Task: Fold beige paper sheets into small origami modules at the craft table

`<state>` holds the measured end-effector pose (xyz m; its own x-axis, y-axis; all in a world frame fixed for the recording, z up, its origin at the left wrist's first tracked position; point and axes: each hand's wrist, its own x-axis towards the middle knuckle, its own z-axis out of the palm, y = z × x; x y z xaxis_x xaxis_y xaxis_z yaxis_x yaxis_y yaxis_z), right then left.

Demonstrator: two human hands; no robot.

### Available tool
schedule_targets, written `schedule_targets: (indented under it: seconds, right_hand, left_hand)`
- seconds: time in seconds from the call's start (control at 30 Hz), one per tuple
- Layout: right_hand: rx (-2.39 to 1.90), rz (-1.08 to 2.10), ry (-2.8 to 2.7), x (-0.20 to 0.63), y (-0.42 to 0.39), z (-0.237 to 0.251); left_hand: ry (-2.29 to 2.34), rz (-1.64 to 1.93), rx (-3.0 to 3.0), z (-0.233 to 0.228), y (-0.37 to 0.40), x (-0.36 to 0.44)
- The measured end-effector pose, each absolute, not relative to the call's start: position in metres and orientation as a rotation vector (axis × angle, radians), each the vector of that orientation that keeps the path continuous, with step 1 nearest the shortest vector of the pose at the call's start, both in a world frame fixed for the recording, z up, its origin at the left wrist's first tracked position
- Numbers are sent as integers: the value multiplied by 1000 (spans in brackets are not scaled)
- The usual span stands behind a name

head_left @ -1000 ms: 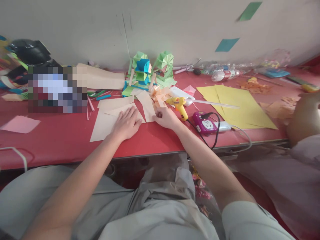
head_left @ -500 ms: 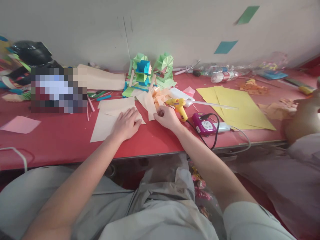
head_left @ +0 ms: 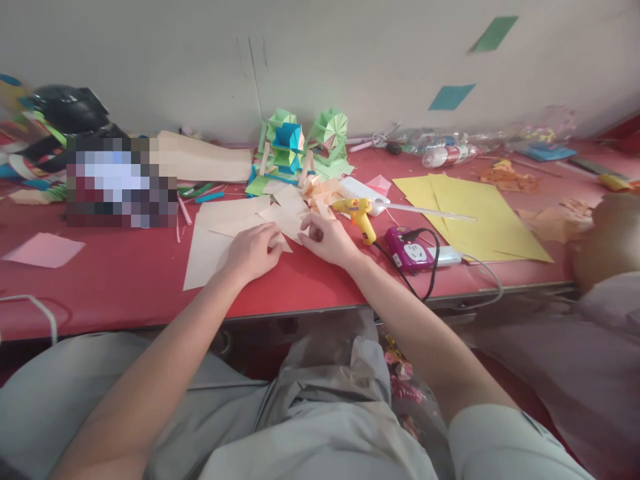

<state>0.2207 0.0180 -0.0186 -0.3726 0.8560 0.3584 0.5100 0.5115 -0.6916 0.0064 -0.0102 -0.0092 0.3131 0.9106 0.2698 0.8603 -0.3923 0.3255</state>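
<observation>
Hands [head_left: 287, 245] flat on beige paper [head_left: 215, 233]

beige paper sheet [head_left: 220, 230], flat on table

Single head-worn view looks forward and down, close over the red table [head_left: 125, 287]; wall [head_left: 350, 60] at 12 o'clock.
</observation>
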Motion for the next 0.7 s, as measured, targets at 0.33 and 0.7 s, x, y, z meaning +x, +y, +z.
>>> schedule_targets:
  seconds: [0.33, 0.7]
  right_hand:
    - [-984, 689, -2118, 220, 20, -24]
    - [-1482, 363, -2186, 215, 18, -15]
  left_hand:
    - [1610, 383, 2561, 11, -22, 6]
    - [1585, 933, 2393, 11, -13, -3]
